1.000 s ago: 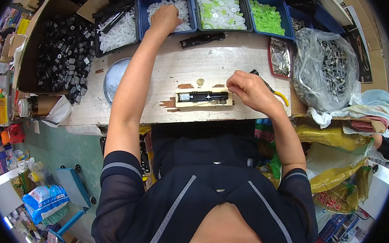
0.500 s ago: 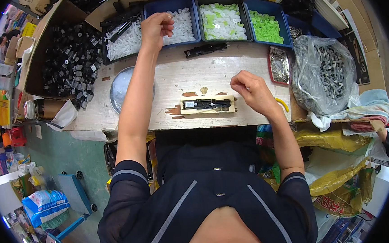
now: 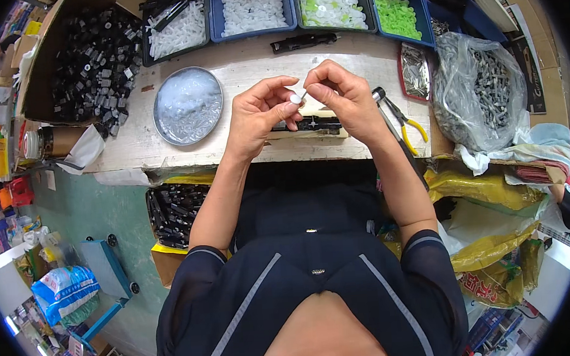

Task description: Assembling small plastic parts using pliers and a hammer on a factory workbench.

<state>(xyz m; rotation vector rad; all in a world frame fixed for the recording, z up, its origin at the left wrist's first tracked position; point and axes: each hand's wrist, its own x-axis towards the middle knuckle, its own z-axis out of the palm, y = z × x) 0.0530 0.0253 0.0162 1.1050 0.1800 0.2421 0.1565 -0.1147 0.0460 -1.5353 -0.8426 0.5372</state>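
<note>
My left hand (image 3: 258, 111) and my right hand (image 3: 344, 100) meet above the worn white workbench (image 3: 245, 75). The left fingertips pinch a small white round part (image 3: 295, 99). The right fingertips hold a thin small piece against it; what that piece is I cannot tell. Just under both hands lies a wooden jig with a black part (image 3: 308, 125) in it. At the bench's back stand bins of white parts (image 3: 252, 8), white-and-green parts (image 3: 329, 1) and green parts (image 3: 394, 13).
A round metal dish of clear bits (image 3: 187, 104) sits left of my hands. A cardboard box of black parts (image 3: 91, 59) stands far left. Yellow-handled pliers (image 3: 400, 118), a small tray of metal pieces (image 3: 414, 70) and a plastic bag of dark screws (image 3: 484, 91) lie right.
My left hand has pulled back from the bin of white parts with a white piece. My right hand rose from the jig, and the two hands now meet above it.
</note>
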